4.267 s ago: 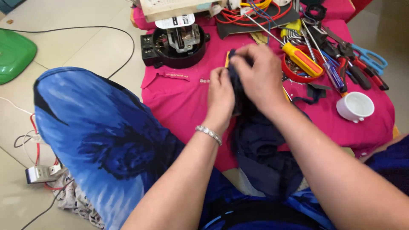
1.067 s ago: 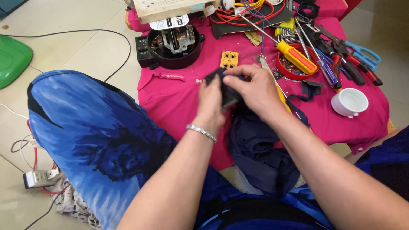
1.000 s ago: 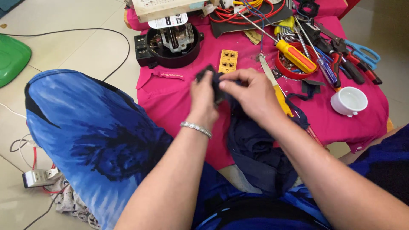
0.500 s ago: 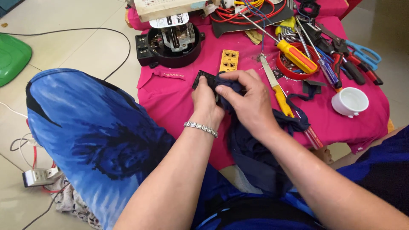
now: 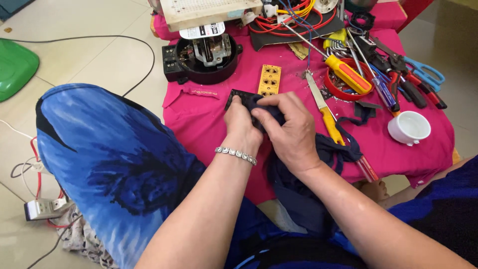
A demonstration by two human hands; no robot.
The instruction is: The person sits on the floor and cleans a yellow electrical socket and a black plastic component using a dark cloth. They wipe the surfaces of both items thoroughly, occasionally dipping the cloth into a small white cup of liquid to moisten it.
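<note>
The left grip (image 5: pixel 242 119) is closed on a small black flat part (image 5: pixel 238 95), holding it steady just above the pink-covered bench (image 5: pixel 209 129). The right grip (image 5: pixel 291 132) is closed on a dark blue cloth (image 5: pixel 271 113) and presses it onto the part, likely to wipe it. Just beside them lies a yellow socket plate (image 5: pixel 269 79). A red round tray (image 5: pixel 334 82) holds a yellow screwdriver (image 5: pixel 348 74). The white cup (image 5: pixel 409 127) looks empty.

Home repair spot: tiled floor (image 5: pixel 89 55), low table under pink cloth (image 5: pixel 209 124), screwdrivers (image 5: pixel 348 74), wires (image 5: pixel 294 20).
</note>
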